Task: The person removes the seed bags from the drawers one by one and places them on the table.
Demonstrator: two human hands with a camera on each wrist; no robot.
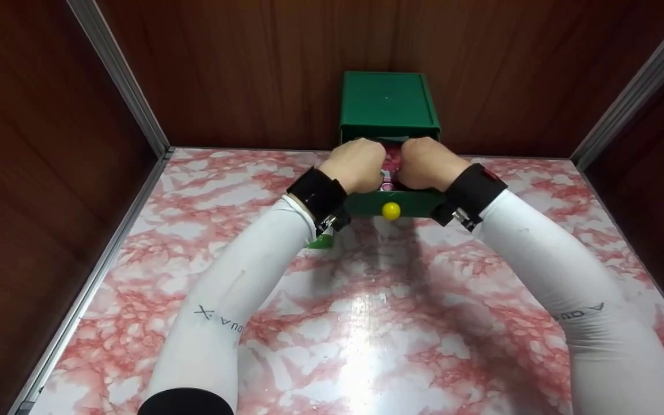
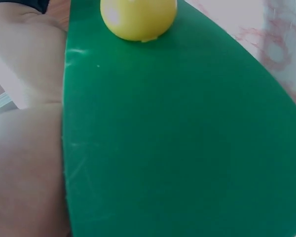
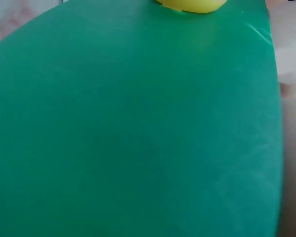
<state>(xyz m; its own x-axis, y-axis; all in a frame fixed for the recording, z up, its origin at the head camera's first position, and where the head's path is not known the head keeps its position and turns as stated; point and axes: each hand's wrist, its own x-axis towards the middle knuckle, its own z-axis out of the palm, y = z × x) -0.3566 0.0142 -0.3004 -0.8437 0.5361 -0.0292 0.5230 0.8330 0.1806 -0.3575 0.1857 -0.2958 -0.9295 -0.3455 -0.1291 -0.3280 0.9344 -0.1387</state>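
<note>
- The tabletop (image 1: pixel 361 323), marbled red and white, spreads from the near side to the far wall, its surface showing between and outside the white sleeves (image 1: pixel 222 305).
- A partly hidden green object (image 1: pixel 321 241) lies near the left wrist.
- The green drawer (image 1: pixel 366 204) stands pulled out, yellow knob (image 1: pixel 391 211) facing near.
- The left hand (image 1: pixel 359 163) and right hand (image 1: pixel 430 161) bend down over the drawer, apart; I cannot tell whether their hidden fingers pinch anything.
- Pink contents (image 1: pixel 387 184) show between them.
- Beyond, the green cabinet (image 1: pixel 389 101) stands by the far wooden wall (image 1: pixel 240 69).
</note>
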